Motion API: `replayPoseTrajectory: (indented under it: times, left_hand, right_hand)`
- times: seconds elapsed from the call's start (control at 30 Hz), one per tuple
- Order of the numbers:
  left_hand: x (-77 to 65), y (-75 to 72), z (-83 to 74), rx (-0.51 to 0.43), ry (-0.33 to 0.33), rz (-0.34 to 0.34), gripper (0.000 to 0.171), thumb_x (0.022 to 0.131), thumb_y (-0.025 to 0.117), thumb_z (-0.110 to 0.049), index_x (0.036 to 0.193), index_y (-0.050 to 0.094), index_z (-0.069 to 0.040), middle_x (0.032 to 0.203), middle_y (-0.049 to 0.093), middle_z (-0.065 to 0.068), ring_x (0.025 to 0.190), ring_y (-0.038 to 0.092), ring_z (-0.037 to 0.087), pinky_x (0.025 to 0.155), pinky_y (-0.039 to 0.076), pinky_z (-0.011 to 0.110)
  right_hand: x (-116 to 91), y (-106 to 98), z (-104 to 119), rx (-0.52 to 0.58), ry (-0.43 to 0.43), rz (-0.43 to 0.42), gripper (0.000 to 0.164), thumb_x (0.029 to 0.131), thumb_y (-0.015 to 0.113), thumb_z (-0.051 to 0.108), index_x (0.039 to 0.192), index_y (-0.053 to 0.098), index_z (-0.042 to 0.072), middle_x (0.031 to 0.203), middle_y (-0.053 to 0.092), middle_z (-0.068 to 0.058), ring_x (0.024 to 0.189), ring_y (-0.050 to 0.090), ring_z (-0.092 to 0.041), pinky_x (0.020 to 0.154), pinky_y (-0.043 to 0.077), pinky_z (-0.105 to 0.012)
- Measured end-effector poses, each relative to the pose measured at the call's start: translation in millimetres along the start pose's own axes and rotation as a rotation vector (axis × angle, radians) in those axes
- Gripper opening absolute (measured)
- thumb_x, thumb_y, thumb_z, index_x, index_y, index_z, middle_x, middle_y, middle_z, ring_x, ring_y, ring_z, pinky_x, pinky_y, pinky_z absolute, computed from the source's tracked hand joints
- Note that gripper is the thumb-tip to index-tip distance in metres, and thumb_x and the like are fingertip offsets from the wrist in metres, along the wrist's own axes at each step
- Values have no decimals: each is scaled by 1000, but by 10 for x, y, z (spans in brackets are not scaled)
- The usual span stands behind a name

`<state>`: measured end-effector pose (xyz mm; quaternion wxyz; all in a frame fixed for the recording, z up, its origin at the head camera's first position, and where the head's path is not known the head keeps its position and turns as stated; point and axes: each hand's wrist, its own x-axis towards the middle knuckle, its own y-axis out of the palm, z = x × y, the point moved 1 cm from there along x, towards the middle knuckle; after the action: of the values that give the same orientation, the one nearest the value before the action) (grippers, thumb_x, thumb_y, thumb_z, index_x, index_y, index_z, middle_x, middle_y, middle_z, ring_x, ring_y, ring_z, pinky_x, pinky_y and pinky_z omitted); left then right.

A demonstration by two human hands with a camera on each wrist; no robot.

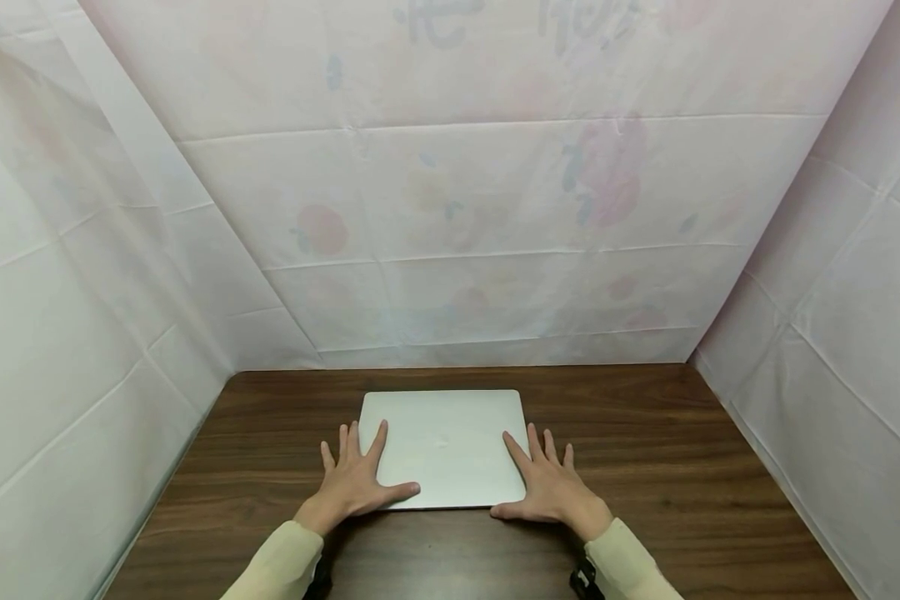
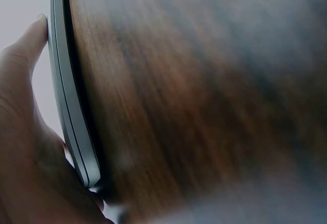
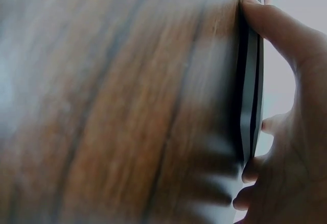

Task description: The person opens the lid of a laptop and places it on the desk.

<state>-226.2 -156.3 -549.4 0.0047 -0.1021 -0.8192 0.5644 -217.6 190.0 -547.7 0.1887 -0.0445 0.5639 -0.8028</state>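
A closed silver laptop (image 1: 446, 467) lies flat on the wooden desk in the head view. My left hand (image 1: 352, 482) spreads its fingers over the left front corner, thumb and index finger on the lid, the others beyond the left edge. At the right front corner is my right hand (image 1: 551, 487). Its index finger lies on the lid, its thumb is at the front edge, and the other fingers spread past the right side. The left wrist view shows the laptop's front edge (image 2: 71, 91) beside the thumb. In the right wrist view the thumb (image 3: 276, 22) touches that edge.
Dark brown wood grain covers the desk (image 1: 645, 450). White fabric with faint fruit prints hangs behind it (image 1: 457, 192) and on both sides. A dark band (image 1: 587, 578) shows under the right sleeve, and another under the left.
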Motion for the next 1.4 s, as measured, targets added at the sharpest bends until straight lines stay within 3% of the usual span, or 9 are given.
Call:
replayPoseTrajectory:
  times: [0.37,0.6,1.13,1.4]
  left_hand:
    - [49,66,-13,-39,11,-22,128,70,64,-90,167,20,-18,166,3,38,155,-4,55,114,-11,80]
    - [74,122,-13,-50,28,-49,130,69,62,-93,167,19,-19,166,2,39,155,-7,56,113,-15,79]
    - [64,49,-128,3,-4,13,127,71,61,-91,167,17,-21,167,1,36,156,-7,52,115,-9,79]
    - [97,131,-116,-21,10,-14,129,69,61,-93,167,18,-20,167,2,36,156,-7,52,115,-13,78]
  right_hand:
    - [-6,-7,-57,4,12,1,120,72,65,88,167,17,31,172,4,-24,155,9,-55,113,7,-83]
    - [-29,-47,-73,3,11,9,120,74,67,85,167,17,28,171,5,-25,154,10,-56,113,8,-83]
    - [-36,-59,-121,13,12,-13,120,72,69,84,166,20,29,171,8,-26,154,11,-57,113,9,-83]
    - [-48,-64,-154,7,12,-9,119,73,68,84,166,20,29,171,7,-26,154,11,-57,113,8,-84]
